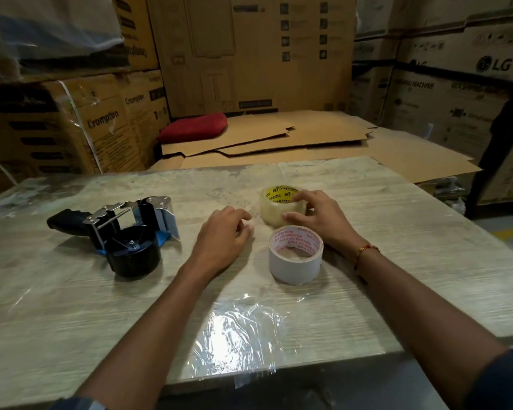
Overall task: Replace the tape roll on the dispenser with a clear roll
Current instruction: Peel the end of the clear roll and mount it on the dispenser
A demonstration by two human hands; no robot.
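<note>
Two rolls: you have a clear roll (282, 207) with a yellow printed core at the far side, and a white roll (295, 255) with red print just nearer you, the two almost touching.
Dispenser: your tape dispenser (116, 229) lies on its side at the left of the worktop (397, 232), well apart from both rolls; its black hub (132, 251) looks bare, with no tape on it.
Right hand: your right hand (317, 217) is curled round the clear roll, thumb against the near wall and fingers over the top rim, closing on it while it sits flat on the worktop.
Left hand: your left hand (224, 235) rests beside the rolls, fingers loosely curled, holding nothing.
Step in hand: you appear to be picking up the clear roll, the old one seemingly already off.
Next move: lift the roll, carry it left to the hub, and steady the dispenser by its black handle (67, 221) with your free hand.
Watch: check the unwinding direction before seating it, so that the sticky side faces properly at the blade.
</note>
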